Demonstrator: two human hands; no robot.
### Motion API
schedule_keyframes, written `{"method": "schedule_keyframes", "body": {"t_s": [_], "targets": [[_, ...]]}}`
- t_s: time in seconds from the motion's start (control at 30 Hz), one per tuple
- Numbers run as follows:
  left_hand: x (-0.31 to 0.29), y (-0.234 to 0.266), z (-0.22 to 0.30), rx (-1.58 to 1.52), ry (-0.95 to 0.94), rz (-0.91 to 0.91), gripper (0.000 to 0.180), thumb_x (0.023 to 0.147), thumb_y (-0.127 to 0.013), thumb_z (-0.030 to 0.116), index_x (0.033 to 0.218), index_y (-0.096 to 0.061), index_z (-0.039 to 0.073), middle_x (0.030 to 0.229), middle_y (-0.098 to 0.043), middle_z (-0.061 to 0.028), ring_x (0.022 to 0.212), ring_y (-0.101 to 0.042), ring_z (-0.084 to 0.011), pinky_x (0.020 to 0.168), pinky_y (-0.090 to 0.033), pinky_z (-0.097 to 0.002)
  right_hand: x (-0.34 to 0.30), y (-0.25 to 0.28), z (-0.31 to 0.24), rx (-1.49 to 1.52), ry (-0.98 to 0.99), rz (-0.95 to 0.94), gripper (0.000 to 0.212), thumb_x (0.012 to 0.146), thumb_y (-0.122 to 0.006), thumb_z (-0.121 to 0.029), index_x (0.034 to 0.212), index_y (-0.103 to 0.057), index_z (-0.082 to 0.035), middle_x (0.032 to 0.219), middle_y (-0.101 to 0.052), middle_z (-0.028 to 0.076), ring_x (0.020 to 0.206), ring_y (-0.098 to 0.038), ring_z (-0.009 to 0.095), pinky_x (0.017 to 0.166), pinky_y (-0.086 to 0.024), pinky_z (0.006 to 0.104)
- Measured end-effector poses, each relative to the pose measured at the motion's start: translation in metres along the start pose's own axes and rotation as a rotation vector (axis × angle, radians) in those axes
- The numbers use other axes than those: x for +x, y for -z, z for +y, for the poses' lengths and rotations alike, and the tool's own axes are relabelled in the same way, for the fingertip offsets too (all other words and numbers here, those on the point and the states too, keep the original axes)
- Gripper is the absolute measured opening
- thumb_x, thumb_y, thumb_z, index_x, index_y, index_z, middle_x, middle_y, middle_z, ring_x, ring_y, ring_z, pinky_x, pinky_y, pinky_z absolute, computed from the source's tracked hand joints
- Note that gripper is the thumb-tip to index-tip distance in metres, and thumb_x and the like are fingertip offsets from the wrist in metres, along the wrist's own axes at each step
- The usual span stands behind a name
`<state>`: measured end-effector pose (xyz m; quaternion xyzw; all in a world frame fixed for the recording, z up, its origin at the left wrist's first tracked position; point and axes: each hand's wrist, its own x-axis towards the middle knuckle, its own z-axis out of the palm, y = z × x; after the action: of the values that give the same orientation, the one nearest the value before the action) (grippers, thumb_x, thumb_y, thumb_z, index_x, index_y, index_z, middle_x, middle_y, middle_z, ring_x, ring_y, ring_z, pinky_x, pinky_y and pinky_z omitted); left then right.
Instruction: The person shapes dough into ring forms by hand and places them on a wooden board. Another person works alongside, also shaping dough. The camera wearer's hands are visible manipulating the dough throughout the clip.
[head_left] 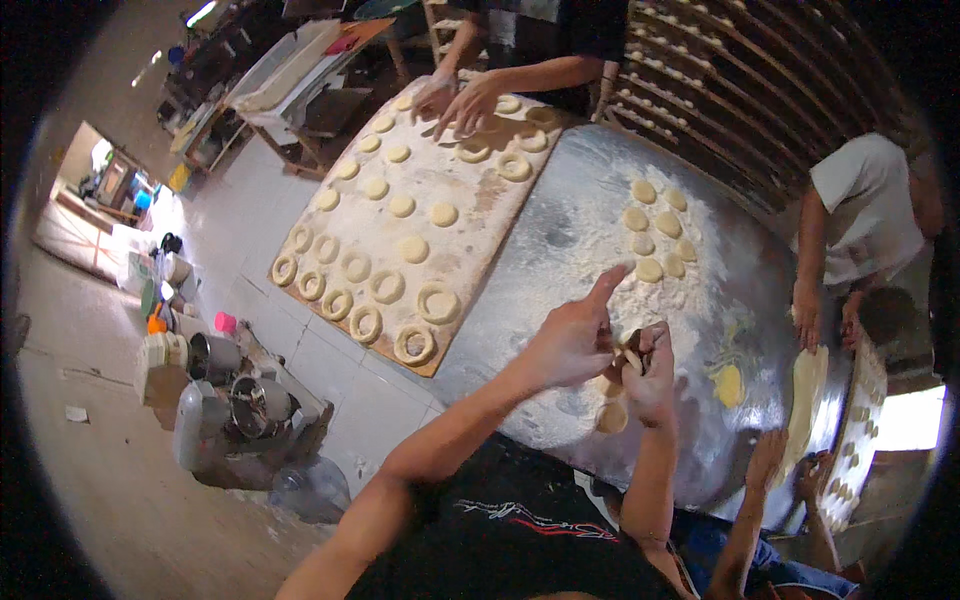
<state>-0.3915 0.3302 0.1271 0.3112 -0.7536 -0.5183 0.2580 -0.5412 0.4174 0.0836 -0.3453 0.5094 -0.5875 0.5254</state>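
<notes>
My left hand (575, 342) is over the near part of the metal table, its index finger stretched out and its other fingers curled in toward my right hand. What those curled fingers hold, if anything, is hidden. Close against it, my right hand (652, 380) is closed with bent fingers around a small pale piece of dough (631, 358), mostly covered by the fingers. Just below the hands lie dough pieces (611, 417) on the table. Beyond my fingertips, several flat dough rounds (649, 270) rest in scattered flour (665, 297).
A floured wooden board (465, 270) with dough rings and rounds lies left on the metal table (560, 190). Another person's hands (465, 105) work at its far end. Other people handle a long dough strip (803, 405) at right. A rack (680, 75) stands behind; pots (258, 405) stand left.
</notes>
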Motion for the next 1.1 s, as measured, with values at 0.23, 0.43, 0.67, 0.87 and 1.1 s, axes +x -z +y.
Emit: {"method": "schedule_keyframes", "body": {"t_s": [0.23,0.43,0.67,0.87,1.1], "targets": [[0.0,0.035,-0.044,-0.103,0.02,-0.077,0.078,0.083,-0.065,0.009,0.147,-0.021,0.013,0.095,-0.061,-0.0186,0.079,-0.063,-0.0298,0.072,-0.051,-0.0392,0.036,-0.059,-0.003,-0.246,-0.068,0.407,0.027,0.083,-0.059,0.004,0.095,-0.036,-0.004,0.072,-0.042,0.003,0.064,-0.043,0.015,0.059,-0.04,0.0337],[-0.004,0.04,-0.055,-0.573,0.289,0.472,0.056,0.095,-0.048,0.016,0.145,-0.024,0.011,0.079,-0.056,-0.0082,0.068,-0.054,-0.0176,0.063,-0.046,-0.0322,0.026,-0.097,0.01,-0.369,0.184,0.059,0.038,0.088,-0.06,-0.009,0.107,-0.027,-0.012,0.088,-0.046,0.003,0.075,-0.047,0.012,0.076,-0.045,0.0288],[-0.014,0.023,-0.057,-0.403,0.009,0.682,0.049,0.099,-0.041,0.021,0.145,-0.026,0.013,0.081,-0.055,-0.0066,0.059,-0.048,-0.0144,0.053,-0.043,-0.0316,0.011,-0.105,0.015,0.024,0.166,-0.017,0.047,0.07,-0.053,0.003,0.106,-0.027,-0.012,0.09,-0.045,0.003,0.084,-0.044,0.012,0.084,-0.04,0.0243],[-0.025,0.012,-0.052,-0.351,-0.25,0.6,0.046,0.099,-0.041,0.024,0.142,-0.032,0.01,0.079,-0.053,-0.0043,0.055,-0.043,-0.0131,0.048,-0.04,-0.0304,-0.001,-0.096,-0.002,0.313,-0.037,-0.113,0.048,0.071,-0.053,-0.011,0.112,-0.028,-0.013,0.08,-0.042,0.003,0.075,-0.043,0.012,0.071,-0.038,0.0232],[-0.039,0.012,-0.055,-0.331,0.031,0.54,0.051,0.093,-0.047,0.014,0.142,-0.033,0.009,0.08,-0.053,-0.0091,0.062,-0.049,-0.0199,0.058,-0.044,-0.0327,-0.001,-0.082,0.007,0.237,-0.132,-0.17,0.036,0.079,-0.05,-0.016,0.11,-0.032,-0.015,0.079,-0.039,-0.001,0.068,-0.043,0.01,0.061,-0.036,0.0226]]}}
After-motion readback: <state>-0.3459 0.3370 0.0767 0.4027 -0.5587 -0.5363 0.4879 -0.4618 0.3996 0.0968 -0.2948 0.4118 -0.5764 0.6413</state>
